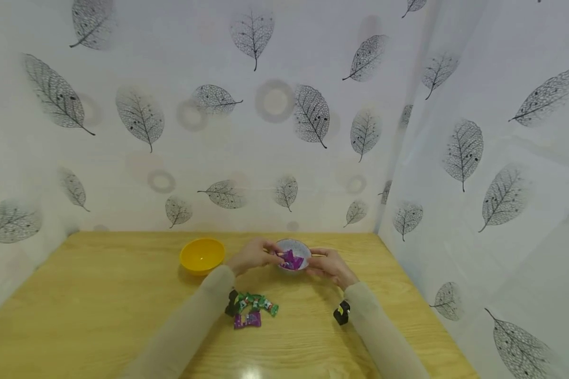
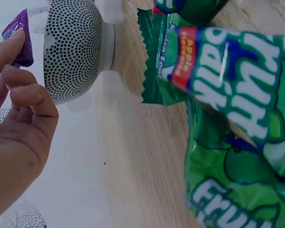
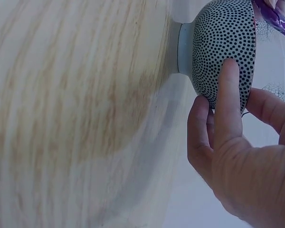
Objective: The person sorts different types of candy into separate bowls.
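A white bowl with black dots [image 1: 291, 245] stands toward the back of the table, with purple-wrapped candies [image 1: 294, 261] inside it. My left hand [image 1: 256, 256] is at the bowl's left rim. In the left wrist view its thumb and fingers pinch a purple-wrapped candy [image 2: 24, 50] by the bowl's opening. On the other side my right hand [image 1: 331, 267] grips the bowl, fingers [image 3: 229, 95] along its dotted outer wall and thumb at the rim. Nearer the front lie several green-wrapped candies [image 1: 268, 306], close beside the left wrist, with one purple-wrapped candy [image 1: 247, 320] in front of them.
A yellow bowl [image 1: 202, 257] sits left of the left hand. The wooden table [image 1: 99, 305] meets a leaf-patterned curtain [image 1: 180, 158] at the back and right. A black wrist camera [image 1: 342, 312] is on the right arm, and another [image 1: 231, 304] on the left.
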A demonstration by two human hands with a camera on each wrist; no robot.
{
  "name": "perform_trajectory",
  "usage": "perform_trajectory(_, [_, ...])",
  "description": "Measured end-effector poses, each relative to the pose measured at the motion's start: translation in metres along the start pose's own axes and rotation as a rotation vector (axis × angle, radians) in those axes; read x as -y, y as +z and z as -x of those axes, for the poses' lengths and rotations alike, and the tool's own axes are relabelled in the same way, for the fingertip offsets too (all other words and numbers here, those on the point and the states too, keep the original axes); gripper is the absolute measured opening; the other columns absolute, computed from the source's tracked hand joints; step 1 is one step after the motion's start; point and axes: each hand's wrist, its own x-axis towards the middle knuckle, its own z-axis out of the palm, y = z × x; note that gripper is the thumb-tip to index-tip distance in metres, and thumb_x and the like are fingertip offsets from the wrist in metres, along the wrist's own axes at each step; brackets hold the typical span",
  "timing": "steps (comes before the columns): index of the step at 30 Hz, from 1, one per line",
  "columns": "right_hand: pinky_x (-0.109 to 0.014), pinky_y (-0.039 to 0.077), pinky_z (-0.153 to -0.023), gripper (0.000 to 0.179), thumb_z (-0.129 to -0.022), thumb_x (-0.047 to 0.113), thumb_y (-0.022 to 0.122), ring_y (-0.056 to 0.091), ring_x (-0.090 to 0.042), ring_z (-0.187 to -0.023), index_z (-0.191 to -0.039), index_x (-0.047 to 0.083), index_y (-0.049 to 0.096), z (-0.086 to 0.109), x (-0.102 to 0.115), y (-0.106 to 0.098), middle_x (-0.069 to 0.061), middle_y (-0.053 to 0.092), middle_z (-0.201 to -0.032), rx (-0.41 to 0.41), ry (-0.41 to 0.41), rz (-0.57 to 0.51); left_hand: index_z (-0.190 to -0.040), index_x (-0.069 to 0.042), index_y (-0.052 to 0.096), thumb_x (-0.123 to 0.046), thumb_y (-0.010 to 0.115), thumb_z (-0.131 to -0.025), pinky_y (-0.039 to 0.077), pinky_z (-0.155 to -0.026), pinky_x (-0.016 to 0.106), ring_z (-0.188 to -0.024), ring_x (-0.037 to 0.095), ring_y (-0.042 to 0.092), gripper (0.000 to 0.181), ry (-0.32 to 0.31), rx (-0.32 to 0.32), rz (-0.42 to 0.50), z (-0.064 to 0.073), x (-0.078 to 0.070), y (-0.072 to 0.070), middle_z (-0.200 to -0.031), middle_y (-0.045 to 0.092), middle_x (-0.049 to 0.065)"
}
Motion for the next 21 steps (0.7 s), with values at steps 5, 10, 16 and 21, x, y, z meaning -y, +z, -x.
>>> perform_trajectory(5, [-0.028, 0.060, -0.078, 0.047, -0.095, -0.001, 0.056, 0.071, -0.016, -0.077, -0.141, -0.007, 0.046, 0.0011, 0.0007, 0.0016, -0.036, 0.055, -0.129, -0.009, 0.015, -0.011, -0.100, -0.007, 0.075, -0.018, 0.079, -0.082, 0.041, -0.058, 0.023, -0.067, 0.013, 0.045, 0.021, -0.003, -0.017, -0.038, -0.0043, 0.0017, 0.0021, -0.072, 0.055, 0.000])
perform_trajectory(10, [-0.027, 0.060, -0.076, 0.048, -0.095, -0.001, 0.056, 0.071, -0.016, -0.077, -0.141, -0.007, 0.045, 0.0020, 0.0009, 0.0013, -0.036, 0.054, -0.130, -0.004, 0.017, -0.021, -0.100, -0.005, 0.075, -0.015, 0.078, -0.082, 0.041, -0.059, 0.023, -0.070, 0.014, 0.047, 0.020, 0.011, -0.027, -0.059, -0.0043, -0.0008, 0.0062, -0.074, 0.058, 0.002])
perform_trajectory(16, [-0.026, 0.060, -0.076, 0.049, -0.095, -0.002, 0.056, 0.071, -0.015, -0.077, -0.142, -0.009, 0.043, 0.0024, 0.0012, 0.0013, -0.036, 0.054, -0.129, 0.009, 0.007, -0.029, -0.104, -0.001, 0.073, -0.011, 0.075, -0.085, 0.044, -0.062, 0.023, -0.074, 0.015, 0.051, 0.021, 0.004, -0.041, -0.095, -0.0014, -0.0049, 0.0089, -0.081, 0.063, 0.005])
perform_trajectory(21, [-0.027, 0.060, -0.077, 0.048, -0.094, -0.002, 0.056, 0.071, -0.015, -0.076, -0.141, -0.008, 0.044, 0.0029, 0.0014, 0.0021, -0.035, 0.056, -0.127, 0.001, 0.000, -0.021, -0.103, 0.003, 0.071, -0.007, 0.072, -0.087, 0.046, -0.063, 0.026, -0.074, 0.018, 0.053, 0.019, -0.001, -0.031, -0.055, 0.0009, -0.0072, 0.0066, -0.087, 0.065, 0.012])
